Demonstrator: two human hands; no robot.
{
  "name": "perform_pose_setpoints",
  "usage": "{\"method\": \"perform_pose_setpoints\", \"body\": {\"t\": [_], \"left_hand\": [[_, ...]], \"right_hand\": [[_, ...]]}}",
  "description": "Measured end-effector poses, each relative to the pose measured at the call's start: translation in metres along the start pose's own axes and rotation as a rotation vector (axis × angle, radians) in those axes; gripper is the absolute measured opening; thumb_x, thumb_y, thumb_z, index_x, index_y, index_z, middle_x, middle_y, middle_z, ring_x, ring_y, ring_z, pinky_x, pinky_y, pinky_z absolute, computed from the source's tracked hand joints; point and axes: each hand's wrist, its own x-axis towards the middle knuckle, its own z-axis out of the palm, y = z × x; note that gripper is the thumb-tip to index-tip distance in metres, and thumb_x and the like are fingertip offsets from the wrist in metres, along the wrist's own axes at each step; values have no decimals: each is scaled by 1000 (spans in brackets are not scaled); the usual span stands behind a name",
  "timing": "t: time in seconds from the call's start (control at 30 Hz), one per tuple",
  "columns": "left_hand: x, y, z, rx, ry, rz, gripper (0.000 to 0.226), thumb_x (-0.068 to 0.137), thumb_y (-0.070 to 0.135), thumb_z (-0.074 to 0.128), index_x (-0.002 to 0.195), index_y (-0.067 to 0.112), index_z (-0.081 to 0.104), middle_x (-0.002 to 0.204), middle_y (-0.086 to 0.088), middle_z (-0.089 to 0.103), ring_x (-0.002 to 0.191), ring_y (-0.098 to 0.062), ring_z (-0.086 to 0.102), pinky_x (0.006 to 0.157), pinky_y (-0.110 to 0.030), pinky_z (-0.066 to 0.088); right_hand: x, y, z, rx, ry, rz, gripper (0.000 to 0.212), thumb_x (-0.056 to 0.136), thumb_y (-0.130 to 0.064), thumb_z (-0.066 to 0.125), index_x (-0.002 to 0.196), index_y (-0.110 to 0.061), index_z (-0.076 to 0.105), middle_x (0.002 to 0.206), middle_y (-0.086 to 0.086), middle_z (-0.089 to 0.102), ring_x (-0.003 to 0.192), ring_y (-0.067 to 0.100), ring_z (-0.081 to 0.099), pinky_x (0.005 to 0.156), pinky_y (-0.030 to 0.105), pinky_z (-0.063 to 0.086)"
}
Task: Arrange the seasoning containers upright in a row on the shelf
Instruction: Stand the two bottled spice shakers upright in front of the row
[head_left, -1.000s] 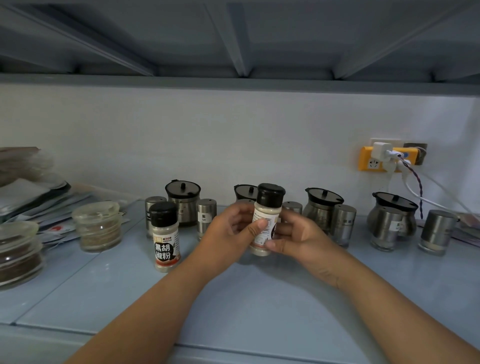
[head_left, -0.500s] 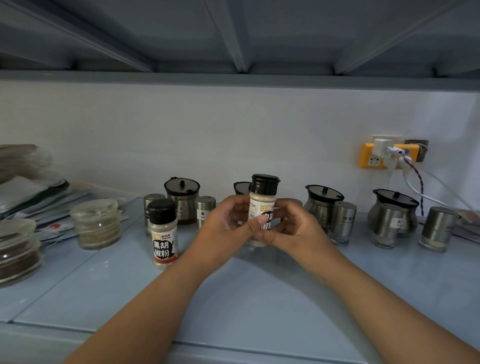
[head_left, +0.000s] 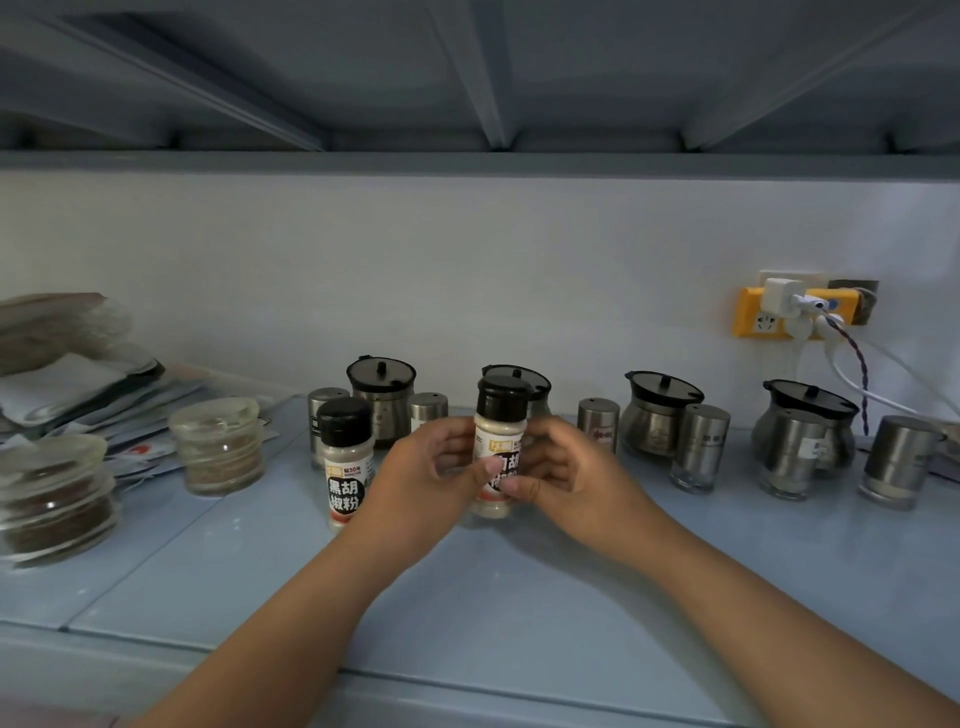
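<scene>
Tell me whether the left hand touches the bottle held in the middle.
Touching: head view shows the left hand with its thumb lying across the label of the bottle.

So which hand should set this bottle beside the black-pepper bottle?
Probably right: the right hand grips the held bottle from its far side; the left hand fills the gap toward the black-pepper bottle.

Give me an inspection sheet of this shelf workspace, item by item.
Surface: pale blue shelf, panel seams showing.
Job's things: held seasoning bottle upright; black-pepper bottle upright to its left; steel shakers and lidded steel pots upright along the wall.
Clutter: glass jars and a pile of packets at the left.
Grippers: left hand and right hand both grip the held seasoning bottle.
Cables: cables hang from the yellow socket at the right.
Surroundings: white wall behind, upper shelf overhead.
</scene>
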Motion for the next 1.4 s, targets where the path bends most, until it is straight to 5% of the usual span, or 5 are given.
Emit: {"method": "perform_pose_setpoints", "body": {"t": [0.23,0.53,0.67,0.87,1.4], "left_hand": [[-8,-9,-4,21,-18,-63,33,83,-1,65,101,25,58,99,7,67,90,-2,64,74,-9,51],[-10,-11,-4,76,-63,-115,30,86,0,61,106,21,53,92,16,62,73,18,62,62,-2,47],[-9,-13,-6,105,-80,-140,31,86,3,63,105,26,52,94,14,62,84,7,61,64,-2,48],[-8,-18,-6,245,-131,-184,40,80,6,70,114,23,57,108,1,68,100,-13,66,92,-32,53],[-9,-19,-8,284,-151,-177,33,82,4,67,106,25,57,98,7,66,88,1,61,71,-2,47]], "right_hand": [[-1,0,6,-36,-19,15,41,73,-11,77,99,-31,53,88,-4,69,81,9,68,77,24,54],[-1,5,7,-102,-32,26,41,72,-18,79,99,-34,52,92,-3,68,84,14,68,79,30,56],[-1,4,7,-84,-77,48,50,68,-14,82,100,-34,50,89,-3,67,83,10,67,78,29,57],[-2,6,8,-96,-96,51,54,68,-16,82,103,-38,47,85,-5,66,82,5,67,76,22,55],[-3,4,7,-163,-77,36,58,63,-27,85,110,-29,51,84,-3,67,76,6,66,70,21,55]]}}
